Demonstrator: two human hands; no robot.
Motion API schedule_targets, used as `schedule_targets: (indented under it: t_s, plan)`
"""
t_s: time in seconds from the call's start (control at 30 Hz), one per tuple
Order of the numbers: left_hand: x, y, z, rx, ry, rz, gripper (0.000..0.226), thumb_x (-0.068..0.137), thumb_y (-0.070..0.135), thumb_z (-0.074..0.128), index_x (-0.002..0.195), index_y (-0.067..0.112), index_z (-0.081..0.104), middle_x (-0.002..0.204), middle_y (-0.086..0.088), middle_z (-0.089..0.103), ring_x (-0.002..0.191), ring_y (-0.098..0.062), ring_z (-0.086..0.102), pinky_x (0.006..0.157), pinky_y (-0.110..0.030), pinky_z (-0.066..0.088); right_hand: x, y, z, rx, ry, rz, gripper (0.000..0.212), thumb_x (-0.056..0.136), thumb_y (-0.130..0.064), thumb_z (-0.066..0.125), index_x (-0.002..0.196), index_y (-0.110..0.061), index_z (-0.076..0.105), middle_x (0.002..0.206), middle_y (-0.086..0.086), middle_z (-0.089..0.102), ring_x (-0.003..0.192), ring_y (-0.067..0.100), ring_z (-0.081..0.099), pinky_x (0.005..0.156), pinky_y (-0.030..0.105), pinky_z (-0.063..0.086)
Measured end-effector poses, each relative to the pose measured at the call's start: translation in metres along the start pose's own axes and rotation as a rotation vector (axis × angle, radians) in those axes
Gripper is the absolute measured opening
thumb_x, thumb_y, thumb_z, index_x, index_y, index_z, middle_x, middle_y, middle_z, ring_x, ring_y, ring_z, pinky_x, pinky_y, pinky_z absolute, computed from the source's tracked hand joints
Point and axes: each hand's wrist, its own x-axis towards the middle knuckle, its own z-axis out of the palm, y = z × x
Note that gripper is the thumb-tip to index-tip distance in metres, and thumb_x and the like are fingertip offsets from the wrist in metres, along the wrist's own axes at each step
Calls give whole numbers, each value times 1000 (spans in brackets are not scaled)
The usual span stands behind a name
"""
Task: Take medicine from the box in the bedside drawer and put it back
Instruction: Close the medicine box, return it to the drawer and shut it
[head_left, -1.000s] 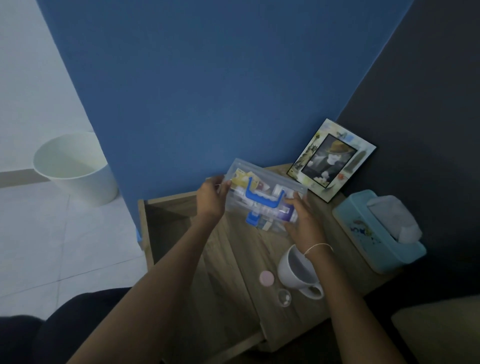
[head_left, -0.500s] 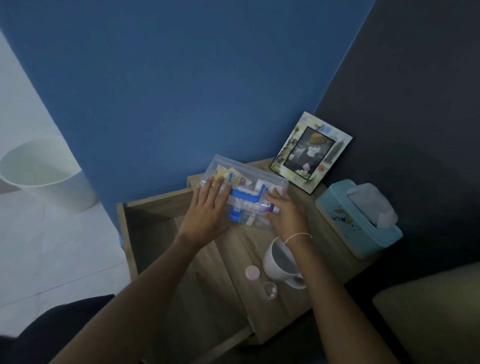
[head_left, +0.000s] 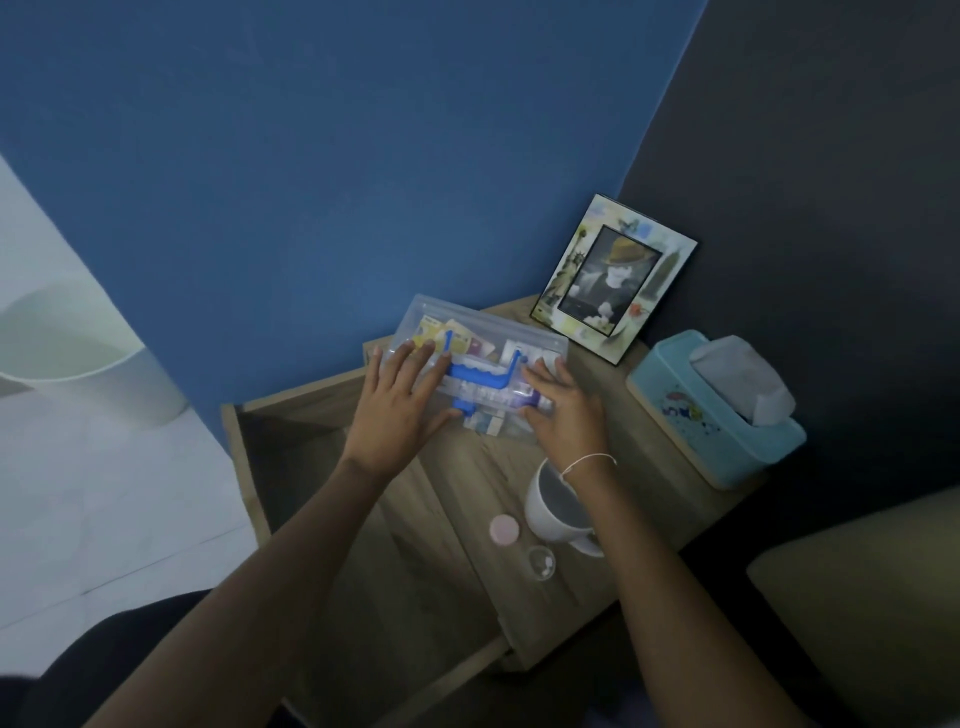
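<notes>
Left hand (head_left: 400, 410) lies flat, fingers spread, palm down on the lid of the clear medicine box (head_left: 480, 364), not gripping. Right hand (head_left: 563, 415) also flat with loose fingers pressed on the box's right end, thumb at the near edge; thin white band on that wrist. Neither hand is closed around anything.

Blue wall (head_left: 337, 156) fills the upper part of the view, dark wall (head_left: 831, 182) to the right. Wooden bedside table (head_left: 467, 545) below, its drawer (head_left: 291, 452) pulled open toward the left, inside dark, contents can't tell. White bin (head_left: 88, 374) on the pale floor far left. Light blue tissue box (head_left: 711, 415) on the table's right edge, tissue sticking up. Picture frame (head_left: 613, 278) leans upright at the back corner, just behind the medicine box.

Medicine box sits on the tabletop at the back, near the blue wall, lid on, blue handle (head_left: 480, 376) between the two hands, packets visible through the plastic. White mug (head_left: 558, 506) near the right wrist, partly hidden by the forearm. Small pink round cap (head_left: 504, 530) just left of the mug. Small clear cup (head_left: 542, 562) just in front of the mug, apart from the cap.
</notes>
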Motion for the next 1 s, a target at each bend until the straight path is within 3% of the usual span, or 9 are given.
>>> schedule_targets:
  t_s: [0.33, 0.57, 0.63, 0.77, 0.9, 1.0]
  plan:
    - [11, 8, -4, -116, 52, -95, 49, 86, 46, 57, 125, 18, 51, 128, -10, 56, 117, -31, 48, 100, -45, 41, -1, -7, -3, 39, 15, 5, 45, 82, -6, 69, 126, -11, 59, 136, 3, 57, 139, 17, 35, 110, 20, 24]
    - [8, 8, -4, -67, 5, -72, 65, 77, 59, 54, 128, 19, 45, 130, -10, 53, 121, -31, 44, 104, -48, 38, -1, -8, -5, 38, 13, -3, 45, 81, -3, 68, 125, -12, 61, 135, 5, 57, 137, 20, 39, 111, 29, 33]
    - [9, 8, -4, -10, -19, -70, 71, 73, 61, 57, 127, 17, 45, 129, -11, 54, 119, -32, 48, 104, -50, 38, -1, -9, -5, 34, 35, -36, 43, 78, -1, 69, 120, -11, 62, 130, 6, 60, 128, 20, 48, 107, 32, 41]
    - [12, 13, 0, 46, -7, -90, 66, 72, 51, 69, 124, 13, 50, 124, -15, 58, 115, -36, 53, 101, -51, 40, -1, -10, -1, 32, 60, -31, 42, 76, -1, 71, 116, -12, 63, 124, 4, 58, 114, 17, 55, 92, 17, 39]
    - [12, 13, -1, -7, 6, -88, 64, 74, 49, 68, 123, 12, 51, 125, -15, 56, 115, -36, 51, 101, -50, 39, -3, -11, 1, 48, 64, -15, 41, 75, -3, 72, 113, -15, 62, 124, 3, 56, 111, 17, 55, 88, 20, 42]
    - [14, 11, -8, -139, 35, -117, 61, 77, 57, 57, 121, 16, 51, 124, -9, 54, 113, -31, 48, 98, -45, 39, 2, -15, -3, 164, 52, 45, 33, 76, -11, 71, 106, -19, 62, 116, 1, 54, 106, 15, 53, 88, 25, 46]
